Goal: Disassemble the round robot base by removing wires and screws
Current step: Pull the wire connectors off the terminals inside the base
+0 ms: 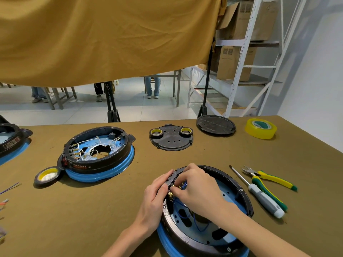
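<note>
Both hands (178,190) apparently pinch base (230,243) wires (182,203).

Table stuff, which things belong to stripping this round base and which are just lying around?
In the job: near round base, blue wires, left hand, right hand, screwdriver, cutters.

Lying about: second base, black tape, yellow tape, black covers.

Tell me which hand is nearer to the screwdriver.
Right. The right hand works inside the base, on the side next to the screwdriver. The left hand grips the base's far outer edge.
</note>
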The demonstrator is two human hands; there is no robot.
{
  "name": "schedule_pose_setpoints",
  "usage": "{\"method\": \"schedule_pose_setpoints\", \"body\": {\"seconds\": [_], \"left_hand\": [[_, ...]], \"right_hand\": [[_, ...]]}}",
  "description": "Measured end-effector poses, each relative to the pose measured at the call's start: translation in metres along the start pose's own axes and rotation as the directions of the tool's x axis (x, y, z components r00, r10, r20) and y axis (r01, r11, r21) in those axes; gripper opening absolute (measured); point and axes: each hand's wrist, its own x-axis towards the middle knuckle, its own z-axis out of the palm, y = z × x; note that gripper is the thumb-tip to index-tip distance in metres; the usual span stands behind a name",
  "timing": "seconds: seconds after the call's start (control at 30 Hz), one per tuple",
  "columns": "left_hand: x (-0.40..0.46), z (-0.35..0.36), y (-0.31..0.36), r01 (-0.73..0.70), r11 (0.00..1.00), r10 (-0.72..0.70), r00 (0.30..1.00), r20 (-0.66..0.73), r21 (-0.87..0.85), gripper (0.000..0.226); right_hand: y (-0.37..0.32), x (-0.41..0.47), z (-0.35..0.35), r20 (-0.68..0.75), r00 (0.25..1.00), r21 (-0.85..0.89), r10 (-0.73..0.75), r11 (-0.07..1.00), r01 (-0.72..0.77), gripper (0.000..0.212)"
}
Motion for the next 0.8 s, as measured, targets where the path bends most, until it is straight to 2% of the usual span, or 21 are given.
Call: {"method": "schedule_pose_setpoints", "body": {"seconds": [0.1,0.33,0.63,0.8], "left_hand": [[0.001,0.0,-0.001,-0.008,1.0,0.008,1.0,0.001,-0.005,0.055],[0.003,-0.001,-0.003,-0.028,0.999,0.028,1.0,-0.005,0.018,0.052],[0.004,-0.001,-0.005,-0.031,0.999,0.031,1.0,-0.002,0.01,0.053],[0.004,-0.001,-0.006,-0.03,0.999,0.03,1.0,-0.003,-0.013,0.048]], "right_hand": [[-0.001,0.0,0.0,0.01,1.0,0.002,-0.001,1.0,0.001,0.026],[0.006,-0.007,0.001,-0.019,1.0,0.048,0.007,0.999,-0.006,0.021],[0.01,-0.012,0.004,-0.073,0.996,0.089,-0.046,0.995,0.053,0.02],[0.015,-0.008,-0.01,-0.184,0.982,0.267,-0.038,0.96,0.087,0.014]]}}
